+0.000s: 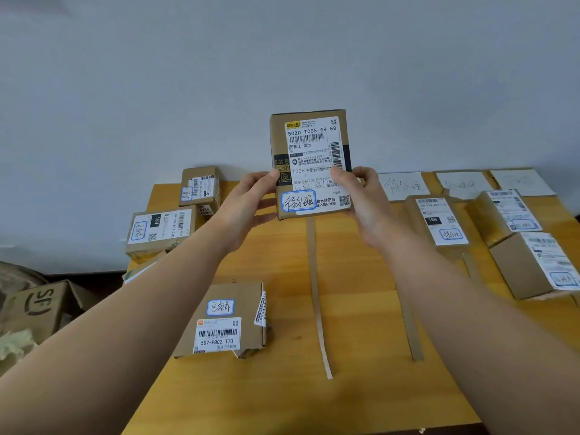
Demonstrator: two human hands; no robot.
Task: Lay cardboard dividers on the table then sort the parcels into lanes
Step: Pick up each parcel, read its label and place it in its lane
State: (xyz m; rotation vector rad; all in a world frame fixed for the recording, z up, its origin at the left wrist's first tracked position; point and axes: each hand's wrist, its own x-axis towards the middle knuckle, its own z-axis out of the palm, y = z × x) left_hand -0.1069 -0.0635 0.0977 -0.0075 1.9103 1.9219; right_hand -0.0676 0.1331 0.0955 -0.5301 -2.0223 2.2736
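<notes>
I hold a brown cardboard parcel [309, 142] upright above the middle of the yellow table [354, 387], its white shipping label facing me. My left hand [251, 205] grips its left edge and my right hand [365, 199] grips its right edge. Two thin cardboard divider strips lie lengthwise on the table: one in the middle [317, 302], one further right [409, 328]. A parcel with a blue-framed sticker [226, 318] lies near the front left. Other parcels rest at the left [160, 230] and in the right lanes [439, 221], [533, 265].
White paper lane signs [403, 186], [463, 183] lie along the table's far edge by the wall. A small parcel [201, 186] stands stacked at the back left. An open SF carton [34, 306] sits on the floor to the left of the table.
</notes>
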